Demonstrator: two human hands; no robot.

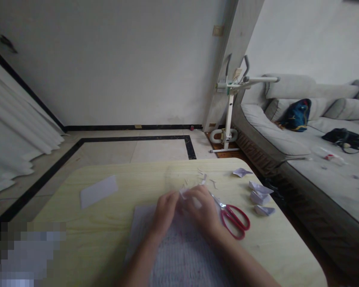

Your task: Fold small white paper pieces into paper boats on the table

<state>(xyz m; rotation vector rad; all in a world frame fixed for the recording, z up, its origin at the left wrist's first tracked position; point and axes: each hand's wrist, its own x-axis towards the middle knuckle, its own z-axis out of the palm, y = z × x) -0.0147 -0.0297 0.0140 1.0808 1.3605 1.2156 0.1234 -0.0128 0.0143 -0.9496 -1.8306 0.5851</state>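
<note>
Head view: left hand (165, 205) and right hand (204, 205) pinch paper (183, 194) between them near the far edge of a sheet (182, 255), likely bracing it; scissors (223, 206) lie beside the right hand.

Counter (275, 243): pale yellow wood grain, smooth, low sheen. Red-handled scissors (235, 221): glossy plastic-looking handles, metal blades. Flat white rectangular sheet (98, 191): matt paper. Folded white pieces (260, 195): matt, creased paper. Long grey sofa (275, 135): cloth, matt.
</note>
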